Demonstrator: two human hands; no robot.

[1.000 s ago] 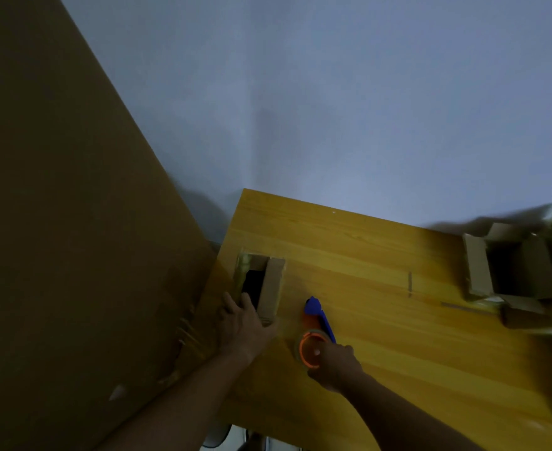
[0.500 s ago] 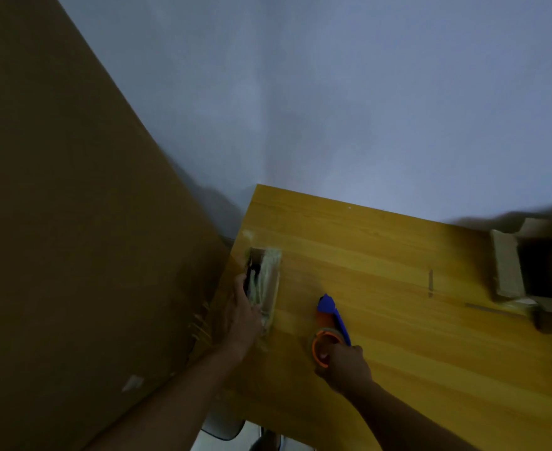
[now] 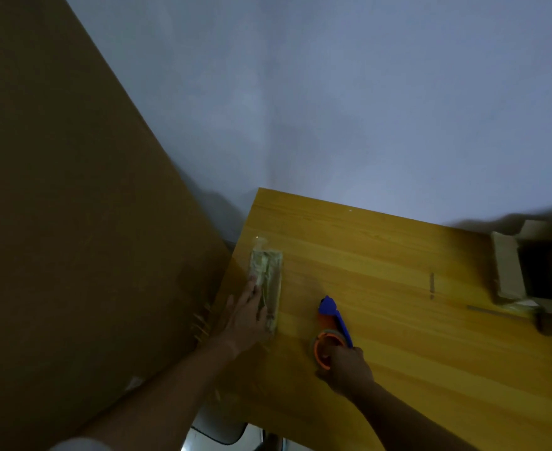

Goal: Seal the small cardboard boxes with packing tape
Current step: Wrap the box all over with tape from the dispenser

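A: Where is the box (image 3: 267, 281)?

B: At the left edge of the bench (image 3: 382, 255), a little left of the frame's centre. It is narrow and covered in glossy tape. Its long axis runs from the lower middle of the frame towards the top, leaning only slightly, with one short end pointing at the wall (image 3: 333, 109).

A: And the left hand (image 3: 247, 315)?

B: It lies flat on the box's lower left part, fingers (image 3: 251, 286) straight and close together, pressing along the taped top.

A: The right hand (image 3: 346, 366)?

B: Lower centre of the frame, fingers curled round the orange roll of the dispenser (image 3: 331, 323). The dispenser rests on the bench just right of the box, apart from it. Its blue handle points up the frame, roughly parallel to the box.

A: Anything else?

B: An open box (image 3: 508, 271) sits at the right edge of the frame, flaps up, well apart from the hands. A large brown board (image 3: 73, 222) fills the left side, just beside the bench's edge.
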